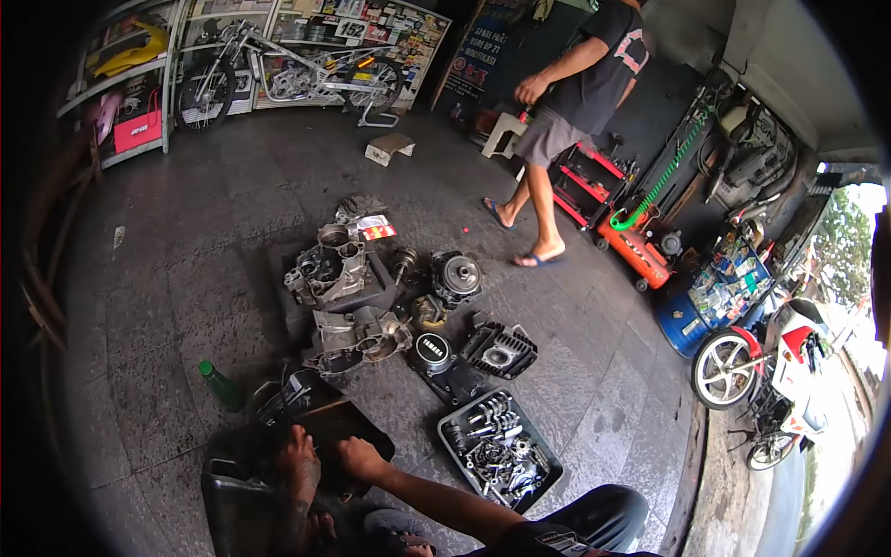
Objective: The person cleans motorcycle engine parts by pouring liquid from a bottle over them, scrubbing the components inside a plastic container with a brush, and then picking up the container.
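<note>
My left hand [299,459] is low in the view, its fingers curled over a dark container [367,420]. Close beside it on the right, my right hand [362,459] is closed, knuckles up. What the fingers of either hand hold is too dark and small to make out. A green bottle [219,384] is beyond my left hand. To the right of my right hand, a black tray [554,475] holds several metal engine parts [506,455]. A dark jerrycan-like container [232,497] lies at the lower left.
Engine casings [357,336], a Yamaha-marked cover [432,349], a finned cylinder part [499,351] and a clutch-like assembly [458,277] lie ahead on the floor. A person [585,84] walks near an orange compressor [636,251]. A motorcycle frame [297,79] stands by the shelves; another motorcycle [766,381] is at right.
</note>
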Tool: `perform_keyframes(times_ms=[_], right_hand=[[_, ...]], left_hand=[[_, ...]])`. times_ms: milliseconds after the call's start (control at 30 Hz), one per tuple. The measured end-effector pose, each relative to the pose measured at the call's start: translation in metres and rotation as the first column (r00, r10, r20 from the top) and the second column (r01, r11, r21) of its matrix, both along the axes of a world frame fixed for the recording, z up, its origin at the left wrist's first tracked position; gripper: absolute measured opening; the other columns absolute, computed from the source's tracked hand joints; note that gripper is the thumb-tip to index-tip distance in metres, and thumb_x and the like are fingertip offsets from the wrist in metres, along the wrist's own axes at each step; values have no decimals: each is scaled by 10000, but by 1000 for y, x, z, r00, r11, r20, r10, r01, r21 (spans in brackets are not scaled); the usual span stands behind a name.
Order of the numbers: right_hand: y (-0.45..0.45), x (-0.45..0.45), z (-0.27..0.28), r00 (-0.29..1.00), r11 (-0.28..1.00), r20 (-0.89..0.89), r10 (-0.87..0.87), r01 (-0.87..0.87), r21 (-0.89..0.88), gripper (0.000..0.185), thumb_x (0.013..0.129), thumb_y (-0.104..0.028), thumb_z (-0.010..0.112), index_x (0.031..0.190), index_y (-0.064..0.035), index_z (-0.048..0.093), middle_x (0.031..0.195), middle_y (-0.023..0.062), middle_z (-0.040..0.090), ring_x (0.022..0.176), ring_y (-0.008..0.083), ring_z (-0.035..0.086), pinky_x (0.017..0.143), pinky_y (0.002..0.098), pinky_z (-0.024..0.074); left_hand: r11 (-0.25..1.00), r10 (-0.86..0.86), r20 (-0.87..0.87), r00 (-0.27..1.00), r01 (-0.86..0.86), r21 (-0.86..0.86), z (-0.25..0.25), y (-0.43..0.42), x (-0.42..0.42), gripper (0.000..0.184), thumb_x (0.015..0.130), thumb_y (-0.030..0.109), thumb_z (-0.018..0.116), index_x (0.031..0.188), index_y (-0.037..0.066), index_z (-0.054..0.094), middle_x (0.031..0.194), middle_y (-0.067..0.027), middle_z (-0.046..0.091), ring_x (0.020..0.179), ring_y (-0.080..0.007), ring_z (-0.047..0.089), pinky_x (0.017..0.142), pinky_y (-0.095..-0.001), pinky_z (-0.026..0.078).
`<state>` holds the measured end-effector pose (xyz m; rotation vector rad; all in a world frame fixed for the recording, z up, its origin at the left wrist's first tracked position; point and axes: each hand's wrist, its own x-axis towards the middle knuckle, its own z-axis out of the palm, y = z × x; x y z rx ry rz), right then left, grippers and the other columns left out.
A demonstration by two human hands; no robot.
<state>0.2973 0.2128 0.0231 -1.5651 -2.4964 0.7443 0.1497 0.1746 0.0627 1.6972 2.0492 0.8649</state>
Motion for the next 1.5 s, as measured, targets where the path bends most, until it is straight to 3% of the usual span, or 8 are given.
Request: perform_keyframes(times_ms=[167, 233, 633, 833, 967, 1033, 1333, 1500], right_hand=[[-7, -15, 32, 980, 976, 187, 63, -22, -215, 221, 843, -181, 464, 895, -52, 635, 897, 192, 634, 830, 332, 635, 717, 426, 514], [-10, -18, 26, 967, 977, 233, 101, -52, -209, 229, 840, -198, 486, 918, -58, 650, 913, 165, 646, 860, 304, 641, 736, 403, 516], [-17, -12, 11, 956, 963, 247, 160, -96, -250, 185, 824, -124, 499, 936, -52, 627, 974, 185, 627, 913, 310, 624, 751, 409, 515], [-8, -6, 0, 962, 998, 268, 46, -35, -45, 169, 827, -153, 478, 846, -71, 624, 820, 163, 640, 786, 313, 643, 680, 396, 526], [-7, -4, -14, 971, 993, 210, 115, -104, -62, 193, 830, -185, 468, 836, -72, 624, 802, 160, 637, 777, 316, 642, 677, 407, 521], [-9, -1, -1, 956, 985, 238, 172, -174, -12, 224, 837, -207, 449, 813, -70, 626, 796, 164, 636, 760, 320, 642, 663, 429, 512], [-19, 14, 52, 944, 978, 253, 210, -198, -71, 347, 871, -275, 386, 767, -56, 633, 797, 183, 635, 768, 344, 627, 679, 448, 499], [-19, 16, 87, 920, 968, 301, 252, -240, -77, 375, 897, -280, 356, 814, -56, 644, 818, 175, 640, 770, 342, 630, 689, 442, 502]], left_hand=[[981, -188, -317, 930, 190, -27, -39, -5, -3, 200, 838, 177, 507, 1028, 144, 560, 1031, -120, 560, 871, -316, 584, 732, -464, 448], [896, -434, -430, 792, 429, -114, -61, -3, -10, 211, 817, 194, 511, 1002, 171, 612, 1048, -85, 552, 947, -273, 569, 871, -508, 368], [718, -573, -179, 800, 384, -581, -101, 32, -13, 257, 818, 270, 475, 1029, 210, 609, 1208, -65, 522, 1173, -279, 465, 1030, -547, 222], [666, -729, -272, 628, 559, -494, -97, 39, -25, 251, 791, 239, 463, 962, 167, 631, 1142, -72, 584, 1078, -300, 541, 1012, -528, 257], [648, -759, -435, 484, 494, -580, -159, 49, -24, 258, 851, 300, 406, 893, 231, 652, 1112, -90, 593, 1028, -248, 571, 986, -557, 239], [823, -567, -566, 599, 433, -367, -181, 52, -16, 248, 792, 252, 447, 783, 164, 678, 743, -15, 674, 865, -280, 631, 984, -505, 263], [733, -679, -528, 509, 505, -456, -135, 70, -42, 243, 829, 181, 442, 837, 152, 683, 1033, -89, 596, 875, -249, 636, 961, -548, 259], [785, -617, -524, 588, 504, -360, -148, 74, -39, 231, 828, 181, 447, 839, 133, 673, 978, -85, 601, 848, -250, 640, 939, -567, 287]])
